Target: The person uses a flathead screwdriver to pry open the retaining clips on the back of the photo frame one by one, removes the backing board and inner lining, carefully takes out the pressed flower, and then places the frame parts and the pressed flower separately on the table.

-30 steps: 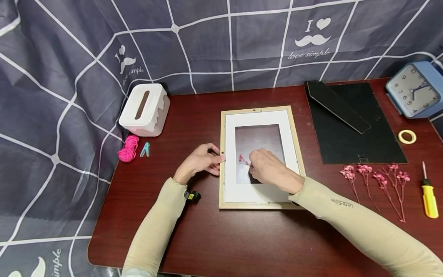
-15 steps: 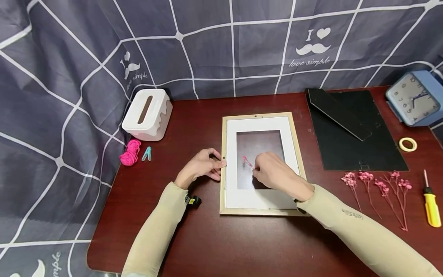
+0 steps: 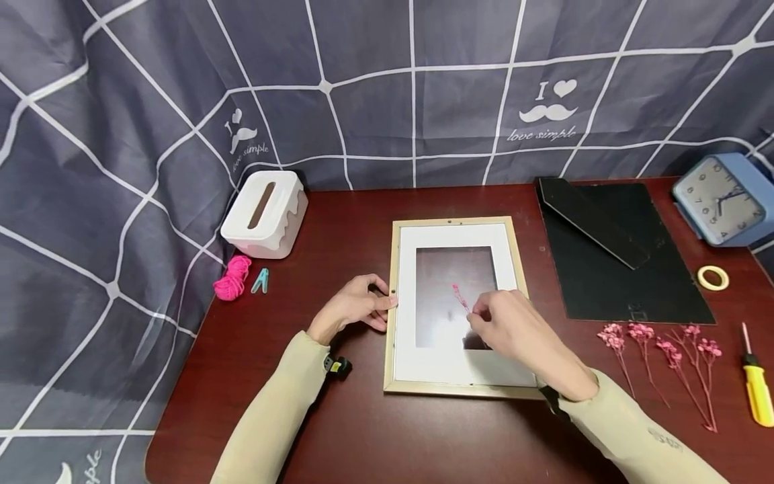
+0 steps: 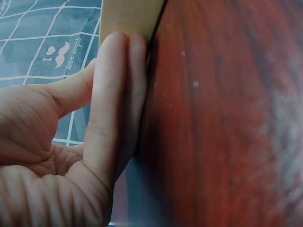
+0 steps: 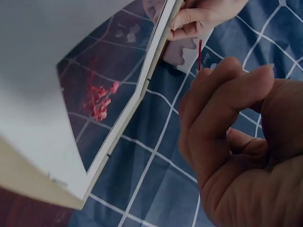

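A light wooden picture frame (image 3: 396,336) lies on the table with a white mat (image 3: 447,366) inside it; its opening is glossy. My left hand (image 3: 357,304) holds the frame's left edge, thumb on top and fingers along the outer side, as the left wrist view (image 4: 111,94) confirms. Over the opening my right hand (image 3: 514,326) pinches the stem of a small pink flower sprig (image 3: 457,294), blossoms pointing up and left. A thin red stem (image 5: 200,54) shows above the curled fingers in the right wrist view. Pink blossoms (image 5: 100,104) appear in the opening there, perhaps as a reflection.
To the right are several pink flower sprigs (image 3: 641,336), a black backing board (image 3: 629,289) with its stand, a tape roll (image 3: 713,277), a yellow screwdriver (image 3: 758,390) and a blue clock (image 3: 719,199). Left stand a white tissue box (image 3: 263,208), pink yarn (image 3: 232,277) and a teal clip (image 3: 261,280).
The right hand has moved right and slightly toward the near side of the opening, carrying the sprig along. The left hand stays on the frame. The whole head view has shifted downward.
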`<move>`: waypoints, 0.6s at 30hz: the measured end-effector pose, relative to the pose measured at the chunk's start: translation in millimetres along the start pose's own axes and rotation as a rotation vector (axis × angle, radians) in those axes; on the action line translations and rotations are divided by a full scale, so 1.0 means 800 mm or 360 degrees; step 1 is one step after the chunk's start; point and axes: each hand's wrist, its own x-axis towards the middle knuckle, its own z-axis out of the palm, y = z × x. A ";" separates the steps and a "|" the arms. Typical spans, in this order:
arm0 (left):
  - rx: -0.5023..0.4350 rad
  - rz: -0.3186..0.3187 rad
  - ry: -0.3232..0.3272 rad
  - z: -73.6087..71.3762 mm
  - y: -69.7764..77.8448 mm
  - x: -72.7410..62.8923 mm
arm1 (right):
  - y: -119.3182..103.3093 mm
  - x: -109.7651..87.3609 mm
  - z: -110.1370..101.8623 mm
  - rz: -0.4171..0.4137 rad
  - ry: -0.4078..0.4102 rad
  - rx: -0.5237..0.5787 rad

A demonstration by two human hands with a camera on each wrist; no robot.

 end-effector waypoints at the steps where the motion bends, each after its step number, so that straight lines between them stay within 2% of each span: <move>1: 0.0005 0.0004 0.0002 0.000 -0.001 0.000 | 0.002 -0.004 -0.001 0.0019 0.0012 -0.0006; 11: 0.0008 0.0015 0.0011 0.004 -0.007 -0.004 | 0.035 -0.048 -0.003 0.0103 0.0185 -0.0044; 15: 0.0009 0.0021 0.0011 0.004 -0.006 -0.003 | 0.055 -0.063 -0.008 0.0221 0.0199 -0.0054; 18: 0.0005 0.0026 0.0010 0.003 -0.004 -0.001 | 0.067 -0.072 -0.015 0.0357 0.0145 -0.0039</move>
